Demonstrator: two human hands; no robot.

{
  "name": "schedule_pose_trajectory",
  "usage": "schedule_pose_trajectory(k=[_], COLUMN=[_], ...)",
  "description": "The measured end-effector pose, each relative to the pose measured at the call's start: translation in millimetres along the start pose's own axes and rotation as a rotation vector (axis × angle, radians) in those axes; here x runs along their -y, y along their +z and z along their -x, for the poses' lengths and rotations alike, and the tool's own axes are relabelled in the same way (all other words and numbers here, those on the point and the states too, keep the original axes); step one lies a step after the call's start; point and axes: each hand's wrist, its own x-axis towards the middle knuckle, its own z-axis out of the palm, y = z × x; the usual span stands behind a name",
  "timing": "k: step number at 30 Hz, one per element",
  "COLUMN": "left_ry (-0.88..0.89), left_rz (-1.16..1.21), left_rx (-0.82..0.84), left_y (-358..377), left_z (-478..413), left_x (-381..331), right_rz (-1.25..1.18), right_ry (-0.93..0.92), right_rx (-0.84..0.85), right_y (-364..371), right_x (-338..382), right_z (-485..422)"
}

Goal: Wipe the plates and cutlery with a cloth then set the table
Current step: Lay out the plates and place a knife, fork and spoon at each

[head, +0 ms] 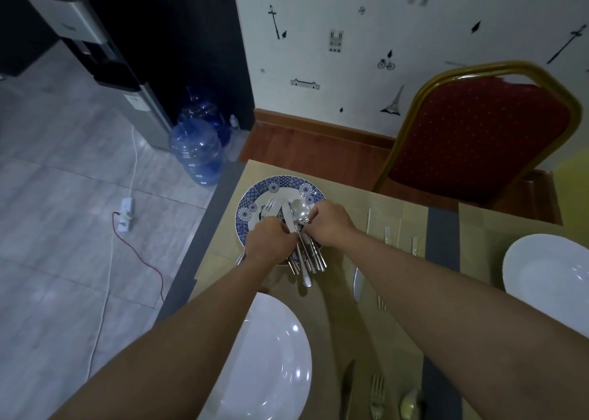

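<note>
- Your left hand [271, 239] is over the near rim of the round blue-and-white patterned plate [255, 193], with its fingers curled round a bundle of silver metal cutlery [307, 257].
- Your right hand [331, 225] meets it from the other side. Its fingers are curled and pinch into the same bundle just below the bowl of a silver spoon [301, 210]. You cannot tell which single piece it has.
- The bundle lies across the patterned plate at the far left corner of the tan-topped table [338, 190]. Fork tines, a knife blade and the spoon bowl fan over the plate's middle, and the handles stick out past its near rim.
- A plain white round plate [274, 356] sits under your left forearm, and a second white plate [548, 279] sits at the right edge of the view.
- Beside the near white plate a dark-looking table knife [347, 384], a silver fork [377, 391] and a pale spoon [411, 400] lie side by side.
- Further up, another knife [358, 284] lies just left of your right forearm.
- A grey strip [443, 237] runs across the tabletop between the two white plates.
- A red padded chair with a gold metal frame [478, 132] stands at the far side of the table.
- On the grey tiled floor to the left, clear blue water bottles [197, 151] stand beside a grey water dispenser [95, 36], with a white power strip [126, 209] nearby.
</note>
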Motion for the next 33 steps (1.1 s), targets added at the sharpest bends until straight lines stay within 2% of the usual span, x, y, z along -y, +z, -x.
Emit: schedule_pose_trajectory(k=[4, 7, 11, 15, 19, 29, 33], left_ry=[-0.027, 0.043, 0.204, 0.422, 0.544, 0.581, 0.595], left_rz=[0.029, 0.042, -0.115, -0.38, -0.497, -0.431, -0.371], left_rx=[-0.015, -0.03, -0.039, -0.01, -0.013, -0.001, 0.003], left_y=[-2, -3, -2, -4, -4, -16, -20], left_z=[1, 3, 2, 3, 3, 5, 11], left_x=[0, 3, 1, -3, -7, -21, -36], right_rz=[-0.101, -0.214, -0.306, -0.358, -0.39, -0.496, -0.534], right_ry=[0.011, 0.048, 0.061, 0.071, 0.09, 0.155, 0.117], right_rx=[-0.017, -0.042, -0.082, -0.107, -0.114, -0.188, -0.151], right_y=[1, 2, -2, -8, -14, -42, -60], right_x=[-7, -12, -18, -24, -27, -54, -75], right_z=[3, 3, 9, 15, 23, 49, 67])
